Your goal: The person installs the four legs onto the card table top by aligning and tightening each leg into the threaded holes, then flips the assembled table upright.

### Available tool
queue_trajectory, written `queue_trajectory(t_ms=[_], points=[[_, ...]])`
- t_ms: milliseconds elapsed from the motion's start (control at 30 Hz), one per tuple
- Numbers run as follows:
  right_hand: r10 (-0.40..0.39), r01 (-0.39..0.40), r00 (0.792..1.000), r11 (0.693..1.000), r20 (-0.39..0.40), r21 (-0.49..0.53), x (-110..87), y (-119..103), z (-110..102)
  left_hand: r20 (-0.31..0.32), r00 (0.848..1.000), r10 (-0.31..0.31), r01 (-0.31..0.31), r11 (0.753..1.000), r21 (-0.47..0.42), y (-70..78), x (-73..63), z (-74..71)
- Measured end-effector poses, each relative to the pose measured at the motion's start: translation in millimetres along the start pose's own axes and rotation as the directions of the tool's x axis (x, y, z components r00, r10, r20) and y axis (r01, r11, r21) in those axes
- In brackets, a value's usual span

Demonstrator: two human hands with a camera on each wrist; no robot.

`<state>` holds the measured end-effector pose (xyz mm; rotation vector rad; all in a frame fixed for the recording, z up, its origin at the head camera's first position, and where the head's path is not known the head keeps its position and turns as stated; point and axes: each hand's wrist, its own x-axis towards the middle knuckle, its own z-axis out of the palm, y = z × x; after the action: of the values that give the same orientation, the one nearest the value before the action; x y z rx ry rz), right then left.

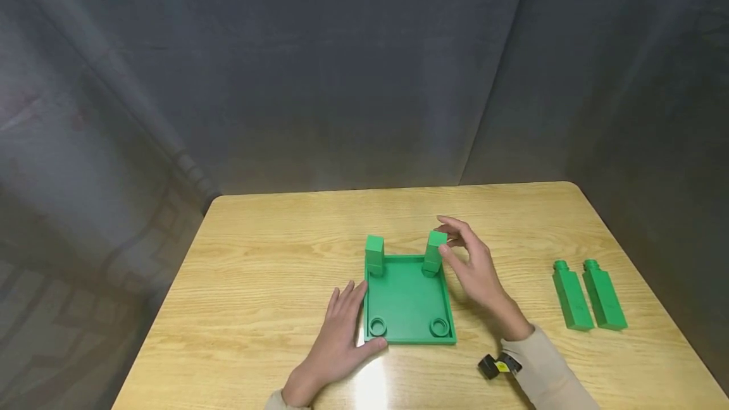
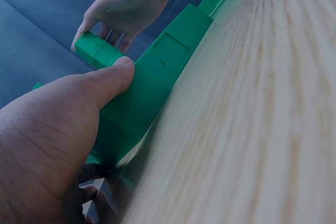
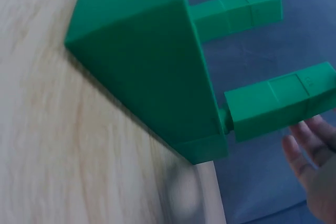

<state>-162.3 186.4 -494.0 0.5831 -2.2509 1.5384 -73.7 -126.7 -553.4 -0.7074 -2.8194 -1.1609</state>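
Observation:
A green square tabletop lies underside up on the wooden table. Two green table legs stand at its far corners: the left leg upright, the right leg leaning slightly. My right hand holds this right leg near its top between thumb and fingers. In the right wrist view, a narrow neck shows between that leg and the tabletop. At the near left corner, my left hand grips the tabletop, thumb on the front wall and fingers along the left side. Round sockets show at both near corners.
Two more green legs with threaded ends lie side by side on the table's right. A black wrist camera sits by the right sleeve. Grey curtains hang behind the wooden table.

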Motion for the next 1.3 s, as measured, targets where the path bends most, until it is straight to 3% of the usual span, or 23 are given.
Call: queue_trajectory(t_ms=[200,533,733,867,1000,1133,1300], points=[[-0.022,0.019,0.99,1.0,0.138,0.022,-1.1,-0.5,-4.3,-0.018,1.0,0.023,-0.023,1.0,0.008,-1.7,-0.7,0.9],[-0.053,0.035,0.985,0.993,0.164,0.109,-1.0,2.5,-6.5,-0.007,1.0,0.014,-0.014,1.0,0.016,-1.7,-0.5,0.3],[-0.026,0.021,0.992,0.999,0.127,0.045,-0.1,1.1,-5.8,-0.003,1.0,0.007,-0.007,1.0,0.015,-2.1,-0.7,0.8],[0.011,-0.01,0.999,1.0,0.041,-0.016,0.5,-0.5,-3.3,-0.009,1.0,0.013,-0.013,1.0,0.013,-2.1,-0.3,1.3],[0.038,-0.039,0.999,0.999,-0.037,-0.01,1.1,-2.2,-0.2,-0.023,0.999,0.029,-0.029,0.999,0.025,-3.7,-0.2,2.8],[0.036,-0.036,0.998,0.999,-0.052,-0.007,1.3,-2.7,1.5,-0.039,0.998,0.051,-0.05,0.998,0.033,-5.4,-0.6,3.8],[0.016,-0.018,0.999,0.998,-0.046,-0.057,1.9,-3.0,0.7,-0.021,0.999,0.031,-0.031,0.999,0.019,-4.0,-0.5,1.9]])
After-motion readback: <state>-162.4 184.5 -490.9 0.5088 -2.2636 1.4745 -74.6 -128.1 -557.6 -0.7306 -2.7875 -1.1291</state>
